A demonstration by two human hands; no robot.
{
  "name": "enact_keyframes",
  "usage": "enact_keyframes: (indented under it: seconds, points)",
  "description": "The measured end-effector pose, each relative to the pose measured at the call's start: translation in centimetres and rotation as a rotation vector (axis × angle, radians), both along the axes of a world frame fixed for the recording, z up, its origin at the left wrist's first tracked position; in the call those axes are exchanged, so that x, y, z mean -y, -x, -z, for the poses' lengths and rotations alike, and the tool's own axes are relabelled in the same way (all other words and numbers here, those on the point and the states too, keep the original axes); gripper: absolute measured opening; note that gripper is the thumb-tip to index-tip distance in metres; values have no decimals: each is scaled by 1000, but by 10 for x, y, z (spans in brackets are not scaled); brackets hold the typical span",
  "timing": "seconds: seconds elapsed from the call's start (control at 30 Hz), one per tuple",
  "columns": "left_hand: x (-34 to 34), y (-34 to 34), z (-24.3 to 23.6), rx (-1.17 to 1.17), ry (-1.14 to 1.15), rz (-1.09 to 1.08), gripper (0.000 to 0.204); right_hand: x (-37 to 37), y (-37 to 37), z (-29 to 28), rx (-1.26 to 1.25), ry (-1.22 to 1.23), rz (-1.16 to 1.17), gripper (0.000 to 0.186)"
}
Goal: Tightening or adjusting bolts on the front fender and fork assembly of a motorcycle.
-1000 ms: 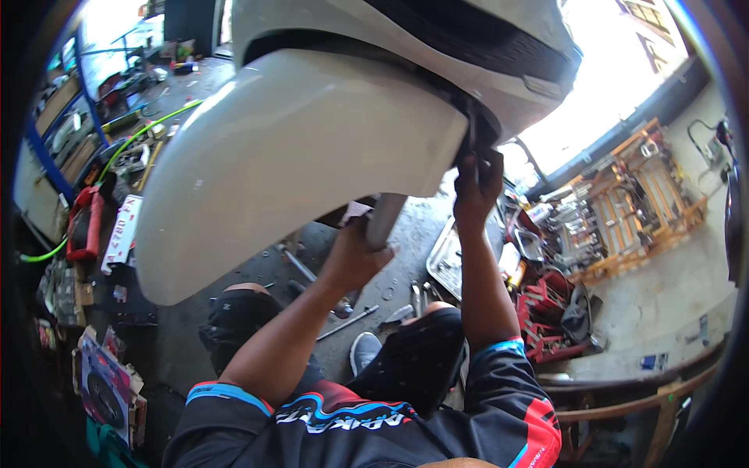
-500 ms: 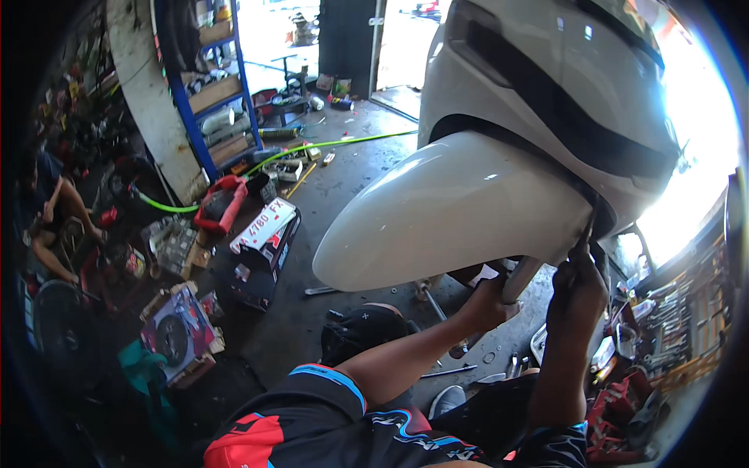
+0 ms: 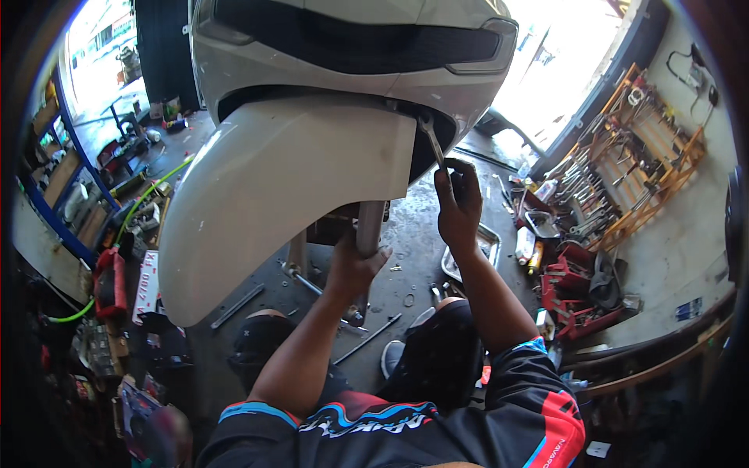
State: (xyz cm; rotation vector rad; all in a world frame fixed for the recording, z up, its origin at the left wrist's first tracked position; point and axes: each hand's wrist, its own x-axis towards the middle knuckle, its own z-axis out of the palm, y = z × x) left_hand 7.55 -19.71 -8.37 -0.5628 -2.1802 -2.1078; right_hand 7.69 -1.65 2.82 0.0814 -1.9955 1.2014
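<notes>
A white curved front fender [image 3: 265,187] hangs below the white front body [image 3: 351,62] of a vehicle, which has a dark trim band. Beneath the fender, my left hand [image 3: 355,269] is wrapped round an upright silver-grey fork tube [image 3: 370,226]. My right hand [image 3: 460,204], to the right of the fender, is closed on a metal wrench [image 3: 434,144]. The wrench's head reaches up to the fender's rear edge in the dark gap under the body; what it touches there cannot be made out.
A metal tray [image 3: 488,249], loose bars [image 3: 234,304] and washers lie on the floor [image 3: 413,312]. At right are a wooden tool rack [image 3: 616,171] and red toolbox [image 3: 566,288]. A blue shelf [image 3: 58,187], red container [image 3: 109,285] and green hose [image 3: 136,207] are at left.
My view has swung back from the left side. The wrench now shows clearly above my right hand, which sits a little lower beside the fender. My left hand still grips the tube.
</notes>
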Motion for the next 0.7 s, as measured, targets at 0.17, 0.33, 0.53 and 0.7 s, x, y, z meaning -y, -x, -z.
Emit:
enact_keyframes:
  seconds: [0.17,0.33,0.53,0.7]
  points:
    - [8,-10,-23,44,-11,-21,41,-7,18,-6,-5,-123,54,26]
    - [9,-11,-30,32,-7,1,44,-22,52,-6,-251,-167,-58,29]
    - [6,-8,-25,20,40,-8,39,-11,47,-4,-141,-133,-22,29]
    - [7,-8,-27,9,18,-2,38,10,12,-39,143,362,-183,22]
